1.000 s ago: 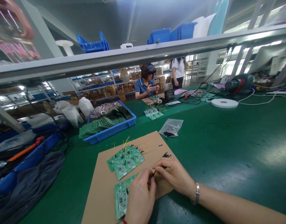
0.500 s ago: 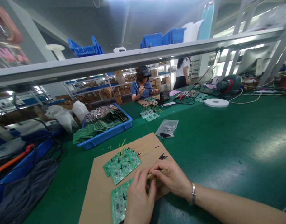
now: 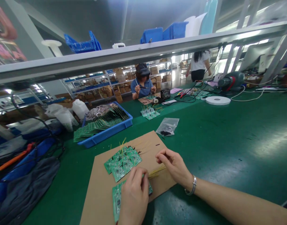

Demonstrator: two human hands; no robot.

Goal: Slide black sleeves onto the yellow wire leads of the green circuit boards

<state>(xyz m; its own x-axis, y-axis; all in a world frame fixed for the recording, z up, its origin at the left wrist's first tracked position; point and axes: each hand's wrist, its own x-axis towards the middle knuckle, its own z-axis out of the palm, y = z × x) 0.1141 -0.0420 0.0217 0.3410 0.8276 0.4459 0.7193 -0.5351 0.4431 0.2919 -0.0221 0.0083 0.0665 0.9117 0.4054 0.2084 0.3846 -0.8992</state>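
My left hand [image 3: 134, 194] rests over a green circuit board [image 3: 117, 200] at the front of the cardboard sheet. Its fingers are curled together, and their tips hide what they pinch, if anything. Thin yellow wires [image 3: 157, 172] stretch out to the right just beyond those fingertips. Over the sheet's right edge, my right hand [image 3: 172, 164] has thumb and fingers pressed together, with anything between them hidden. Behind my left hand lie several overlapping circuit boards [image 3: 123, 162] with upright yellow wires and small black tubes.
The brown cardboard sheet [image 3: 96, 181] lies on a green tabletop [image 3: 215, 140]. Beyond it are a clear bag [image 3: 168, 126] of black pieces and a blue tray [image 3: 106, 136] full of boards. A co-worker [image 3: 143, 84] sits across the table. A shelf [image 3: 134, 51] spans overhead.
My right hand has moved away from my left, up and to the right, over where small black tubes lay. The yellow wires now show between them. A person in the background has moved right.
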